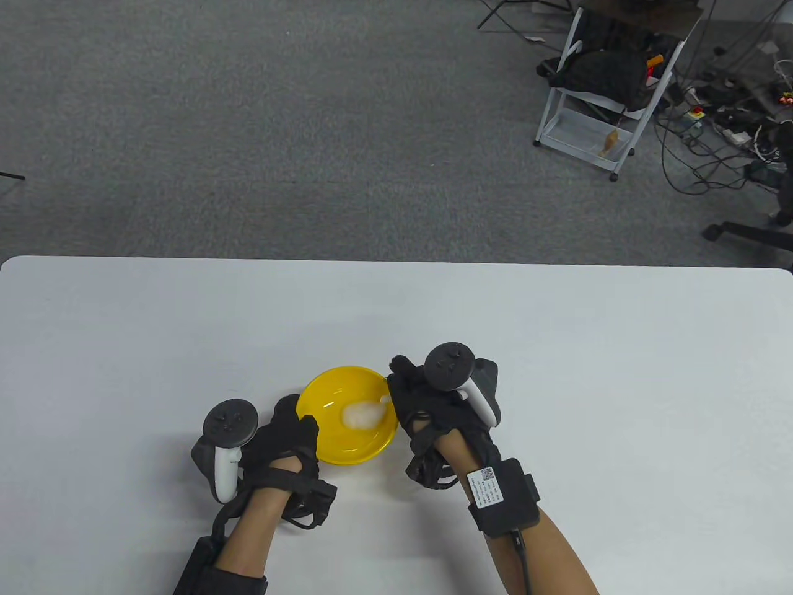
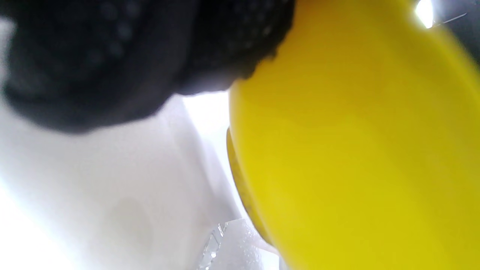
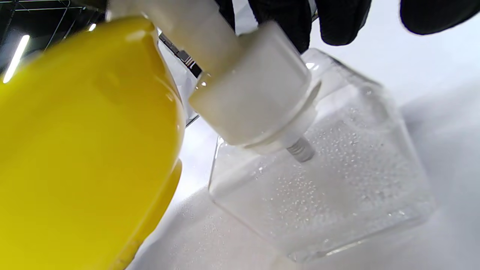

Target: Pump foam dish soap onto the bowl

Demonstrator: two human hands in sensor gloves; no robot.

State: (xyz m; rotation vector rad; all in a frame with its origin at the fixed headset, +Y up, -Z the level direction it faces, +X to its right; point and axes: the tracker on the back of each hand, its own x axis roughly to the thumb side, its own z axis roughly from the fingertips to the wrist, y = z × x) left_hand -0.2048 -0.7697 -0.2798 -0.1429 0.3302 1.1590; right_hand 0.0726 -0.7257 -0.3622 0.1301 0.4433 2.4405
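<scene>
A yellow bowl (image 1: 347,427) stands on the white table (image 1: 557,347) between my hands, with a blob of white foam (image 1: 361,415) inside it. My left hand (image 1: 288,440) grips the bowl's left rim; the bowl's outer wall (image 2: 356,150) fills the left wrist view. My right hand (image 1: 427,396) rests on top of the foam soap pump, whose white spout (image 1: 385,400) pokes over the bowl's right rim. In the right wrist view the clear square bottle (image 3: 326,187) with its white pump collar (image 3: 255,97) stands right beside the bowl (image 3: 82,150), my fingertips (image 3: 337,18) above it.
The table's far edge (image 1: 396,263) runs across the middle of the table view, with grey carpet beyond. A white cart (image 1: 601,93) and cables sit on the floor at the far right. Bare table surface lies left, right and behind the bowl.
</scene>
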